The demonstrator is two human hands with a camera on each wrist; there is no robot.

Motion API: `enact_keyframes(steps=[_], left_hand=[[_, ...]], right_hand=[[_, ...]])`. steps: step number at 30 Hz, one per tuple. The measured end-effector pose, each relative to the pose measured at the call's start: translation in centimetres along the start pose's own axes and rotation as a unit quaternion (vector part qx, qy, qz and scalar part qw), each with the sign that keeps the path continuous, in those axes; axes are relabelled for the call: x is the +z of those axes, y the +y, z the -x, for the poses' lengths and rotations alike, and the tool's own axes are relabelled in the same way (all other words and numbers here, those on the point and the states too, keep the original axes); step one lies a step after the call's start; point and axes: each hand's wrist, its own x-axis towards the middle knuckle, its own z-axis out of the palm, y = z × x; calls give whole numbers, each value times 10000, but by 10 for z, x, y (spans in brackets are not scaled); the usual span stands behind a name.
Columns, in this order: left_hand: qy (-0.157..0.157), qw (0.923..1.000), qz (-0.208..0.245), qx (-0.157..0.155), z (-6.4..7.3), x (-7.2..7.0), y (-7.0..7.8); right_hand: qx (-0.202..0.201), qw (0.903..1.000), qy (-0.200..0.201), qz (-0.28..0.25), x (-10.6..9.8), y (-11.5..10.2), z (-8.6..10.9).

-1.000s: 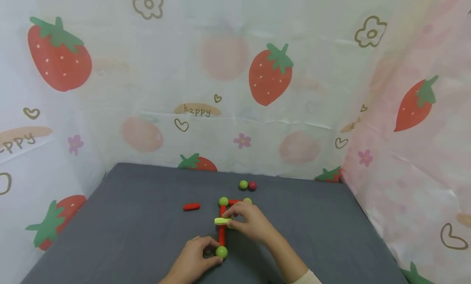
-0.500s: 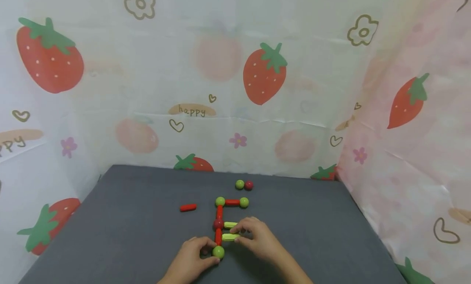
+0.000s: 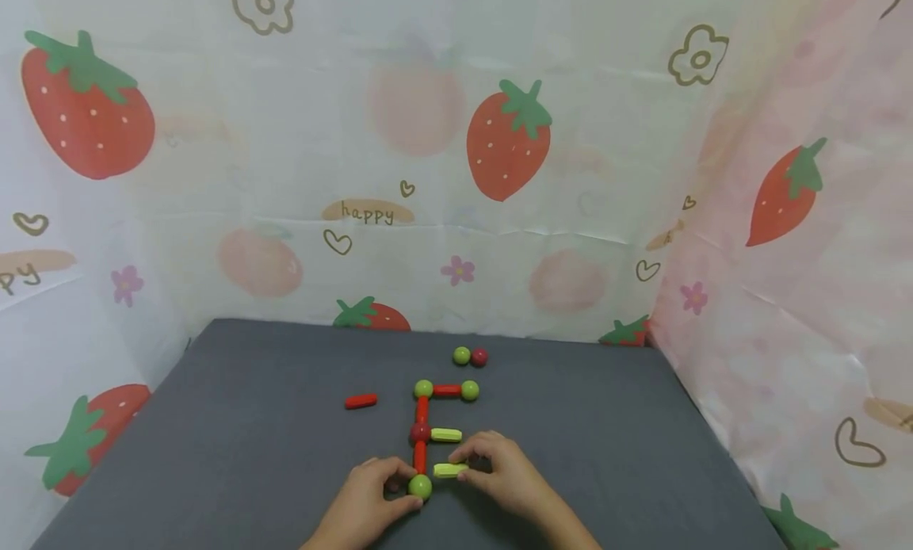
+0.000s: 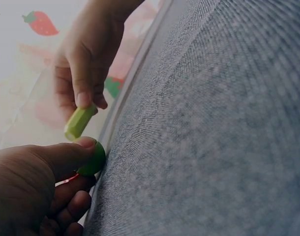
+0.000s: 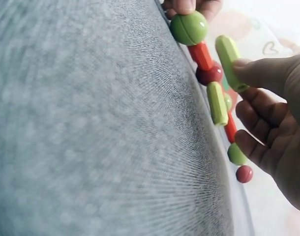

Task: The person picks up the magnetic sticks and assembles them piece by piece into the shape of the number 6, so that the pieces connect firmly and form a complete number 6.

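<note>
On the dark cloth lies a joined figure of balls and rods. A green ball (image 3: 420, 487) forms its near end, pinched between the thumb and fingers of my left hand (image 3: 364, 498). From there a red rod (image 3: 420, 457) runs to a dark red ball (image 3: 420, 433), which has a yellow-green rod (image 3: 446, 435) pointing right. Farther up, another red rod (image 3: 423, 410) reaches a green corner ball (image 3: 424, 389). My right hand (image 3: 502, 472) pinches a second yellow-green rod (image 5: 228, 59); its free end stands just right of the near green ball, apart from it.
The figure's top arm is a red rod (image 3: 447, 390) with a green ball (image 3: 470, 390) at its right end. A loose red rod (image 3: 360, 401) lies left. Behind sit a green ball (image 3: 461, 356) and a red ball (image 3: 479, 357). Strawberry-printed sheets (image 3: 399, 138) surround the table.
My right hand has come toward me from the dark red ball with one yellow-green rod, leaving the other at that ball. The left hand keeps its hold. The head view has shifted slightly.
</note>
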Motion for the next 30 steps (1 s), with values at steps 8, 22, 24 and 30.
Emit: enact_keyframes(steps=[8, 22, 24, 30], left_hand=[[-110, 9999, 17, -115, -1, -1, -2], [-84, 9999, -15, -103, -2, 0, -1], [-77, 9999, -25, -82, -2, 0, 0], [-179, 9998, 36, -35, -4, -2, 1]], right_hand=[[-76, 9998, -157, -65, 6, 8, 5], [466, 9957, -639, -476, 12, 12, 4], [520, 9948, -665, -571, 12, 13, 3], [658, 9920, -742, -783, 12, 16, 3]])
